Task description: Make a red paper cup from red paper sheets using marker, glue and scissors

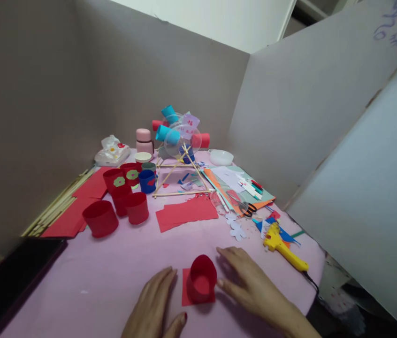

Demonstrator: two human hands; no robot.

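A short red paper tube (202, 280) stands upright on a small square of red paper (186, 293) close in front of me. My left hand (154, 303) rests to the left of it, thumb and fingers apart, holding nothing. On the other side my right hand (242, 281) is spread beside the tube; its thumb tip is very near the tube's side, and I cannot tell if it touches. Beyond the hands lie red paper strips (187, 213).
Several red paper cups (100, 219) and a blue cup (147, 181) stand at left. A stick frame (182, 192) carries a wheel with coloured tubes. At right lie a yellow glue gun (285, 249), scissors (249, 210) and markers (251, 188). A black tray-like object (19, 281) lies front left.
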